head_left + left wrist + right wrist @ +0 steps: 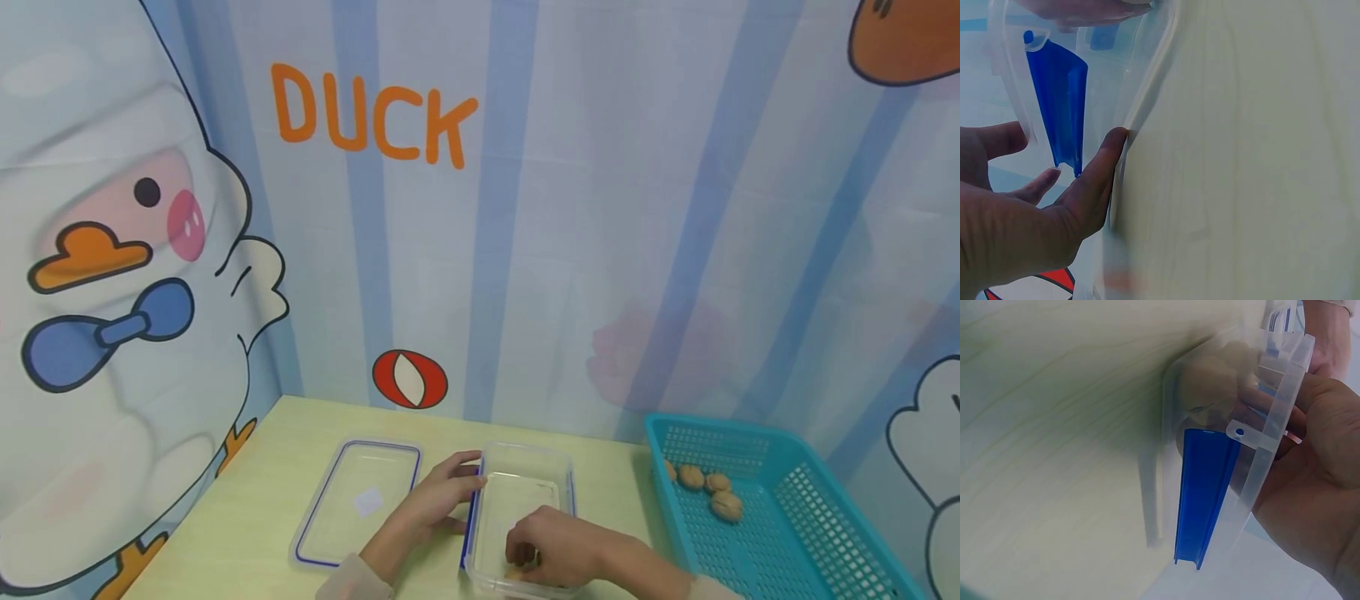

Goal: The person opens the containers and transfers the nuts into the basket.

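Note:
A clear plastic container [517, 500] with blue side latches stands on the table. My left hand [442, 492] touches its left side. In the left wrist view, the left fingers [1007, 139] spread fairly straight around a blue latch [1060, 100], against the rim and side wall. My right hand [551, 546] reaches into the container's near end with curled fingers. Through the cloudy wall in the right wrist view, those fingers hold a walnut [1207, 384], with another rounded brown shape beside it. The fingertips are partly hidden behind the wall and latch.
Left of the container lies its clear lid [356, 500] with a blue seal and a white label. A turquoise basket [780, 533] at the right holds several walnuts [726, 506]. A printed curtain [570, 208] stands behind the pale table [240, 517].

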`<state>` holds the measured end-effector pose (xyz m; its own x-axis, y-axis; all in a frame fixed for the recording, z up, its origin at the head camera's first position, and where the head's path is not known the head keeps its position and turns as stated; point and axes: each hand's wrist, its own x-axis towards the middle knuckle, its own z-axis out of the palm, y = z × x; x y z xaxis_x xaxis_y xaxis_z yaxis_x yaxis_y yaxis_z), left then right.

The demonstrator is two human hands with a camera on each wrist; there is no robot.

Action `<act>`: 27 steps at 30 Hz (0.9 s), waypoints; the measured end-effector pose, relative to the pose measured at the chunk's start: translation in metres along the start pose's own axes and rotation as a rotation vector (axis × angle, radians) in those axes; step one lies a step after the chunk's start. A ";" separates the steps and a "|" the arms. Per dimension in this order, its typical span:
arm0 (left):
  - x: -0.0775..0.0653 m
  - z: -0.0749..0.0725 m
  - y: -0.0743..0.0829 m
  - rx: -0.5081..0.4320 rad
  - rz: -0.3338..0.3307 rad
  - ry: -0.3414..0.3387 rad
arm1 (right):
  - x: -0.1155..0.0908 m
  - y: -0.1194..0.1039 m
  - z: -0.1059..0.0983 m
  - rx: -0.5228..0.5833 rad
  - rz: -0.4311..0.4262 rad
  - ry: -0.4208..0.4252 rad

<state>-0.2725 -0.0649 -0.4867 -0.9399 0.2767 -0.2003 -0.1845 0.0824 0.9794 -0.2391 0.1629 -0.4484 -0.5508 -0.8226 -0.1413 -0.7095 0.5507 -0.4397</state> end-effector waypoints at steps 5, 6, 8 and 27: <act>0.001 -0.001 -0.002 -0.003 0.009 0.000 | 0.001 -0.001 0.001 -0.010 0.002 0.003; 0.001 -0.001 -0.002 -0.003 0.010 0.001 | 0.001 -0.001 0.001 -0.011 0.003 0.003; 0.002 -0.001 -0.003 -0.003 0.003 0.000 | 0.000 -0.001 0.001 -0.009 0.005 0.003; 0.002 -0.002 -0.001 -0.019 -0.006 -0.003 | -0.001 -0.007 -0.009 -0.018 -0.046 0.089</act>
<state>-0.2743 -0.0660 -0.4881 -0.9378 0.2794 -0.2062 -0.1954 0.0663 0.9785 -0.2375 0.1609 -0.4375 -0.5536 -0.8317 -0.0414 -0.7425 0.5155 -0.4277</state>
